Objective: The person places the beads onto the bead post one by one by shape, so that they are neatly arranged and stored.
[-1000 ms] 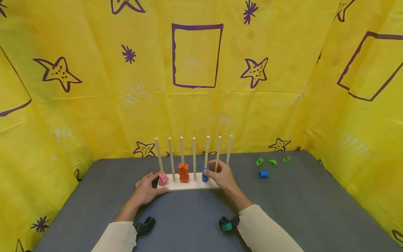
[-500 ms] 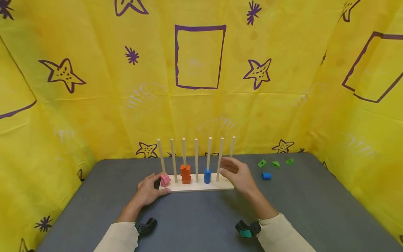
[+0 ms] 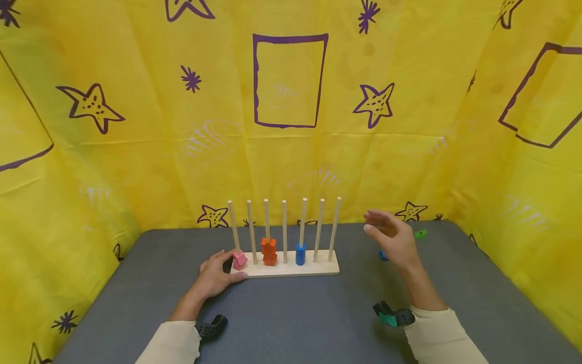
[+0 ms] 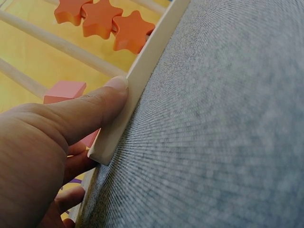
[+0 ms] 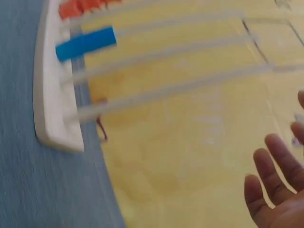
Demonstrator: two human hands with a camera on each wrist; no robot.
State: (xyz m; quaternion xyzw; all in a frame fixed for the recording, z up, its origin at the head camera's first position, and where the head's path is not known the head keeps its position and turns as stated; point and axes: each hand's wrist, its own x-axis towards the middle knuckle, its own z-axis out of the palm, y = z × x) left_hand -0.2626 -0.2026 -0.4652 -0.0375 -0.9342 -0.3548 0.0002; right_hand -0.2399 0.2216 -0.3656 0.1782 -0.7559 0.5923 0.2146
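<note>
A wooden peg board with several upright pegs stands on the grey table. My left hand grips its left end, thumb on the front edge and fingers round the back. Beside that hand, pink blocks sit on the leftmost peg. Orange star beads are stacked on another peg. Blue cylinder beads are on a peg right of the middle. To the right of the board my right hand hangs in the air, fingers loosely bent and holding nothing. It partly covers a loose blue cylinder bead.
A green triangular bead lies at the table's back right; the other green ones are hidden behind my right hand. A yellow patterned cloth hangs behind and at both sides of the table.
My right hand has let go of the blue cylinder bead on the peg and moved right, over the loose beads. My left hand has stayed on the board's end.
</note>
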